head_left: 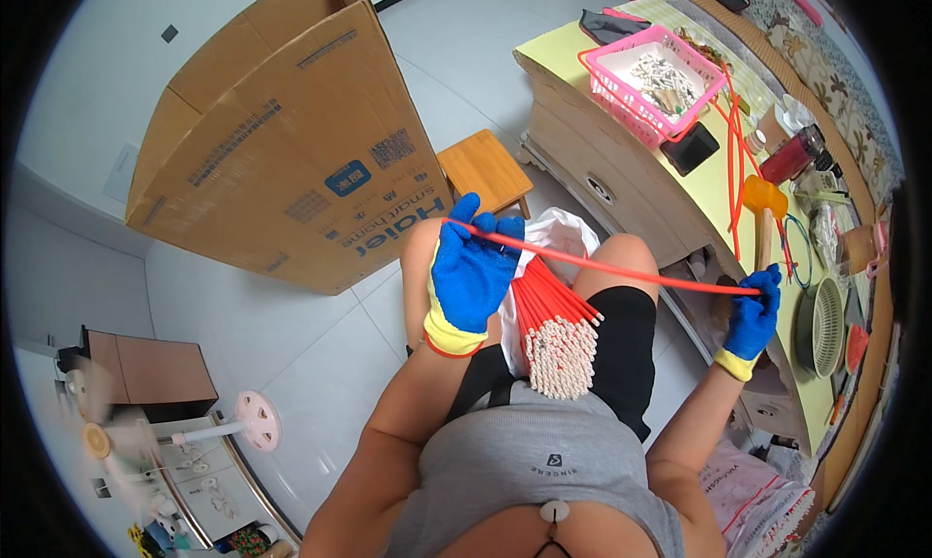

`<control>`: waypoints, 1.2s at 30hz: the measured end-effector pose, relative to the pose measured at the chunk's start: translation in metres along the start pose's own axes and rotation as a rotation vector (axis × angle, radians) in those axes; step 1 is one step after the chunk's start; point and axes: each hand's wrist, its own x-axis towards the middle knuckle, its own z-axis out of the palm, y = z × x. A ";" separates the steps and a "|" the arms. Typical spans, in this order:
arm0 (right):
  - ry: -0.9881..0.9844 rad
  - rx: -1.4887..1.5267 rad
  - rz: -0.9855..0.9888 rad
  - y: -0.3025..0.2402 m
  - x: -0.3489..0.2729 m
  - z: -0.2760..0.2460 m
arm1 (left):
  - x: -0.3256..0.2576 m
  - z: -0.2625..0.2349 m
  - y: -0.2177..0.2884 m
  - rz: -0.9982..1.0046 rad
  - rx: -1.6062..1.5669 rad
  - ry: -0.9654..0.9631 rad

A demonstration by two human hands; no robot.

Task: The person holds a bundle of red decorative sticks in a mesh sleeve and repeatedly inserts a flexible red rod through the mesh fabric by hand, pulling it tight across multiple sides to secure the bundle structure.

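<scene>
Spanning frame centre to right, 1 red tube (602,264) dipped slightly rightward.
Left hand (471,277), half-curled, held its left end; right hand (754,317), closed, pinched the other.

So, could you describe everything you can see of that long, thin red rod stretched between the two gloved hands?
The long, thin red rod is evenly coloured, smooth and plastic-looking; whether it is hollow can't be told. Its left end shows at the blue-and-yellow gloved left hand; its other end reaches the matching gloved right hand, partly hidden by the fingers. It looks slightly bowed, though the lens bends lines. It spans the lap, passing across the view near the bundle of white-tipped red rods.
</scene>
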 end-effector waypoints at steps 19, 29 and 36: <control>-1.248 -0.731 -0.179 -0.059 -0.116 0.206 | -0.066 0.117 0.075 -0.394 1.592 -0.429; -1.584 -1.167 -0.385 -0.007 -0.157 0.216 | -0.052 0.126 0.038 -0.172 1.943 -0.826; -1.669 -1.346 -0.435 -0.013 -0.158 0.235 | -0.054 0.120 0.030 -0.057 1.984 -0.809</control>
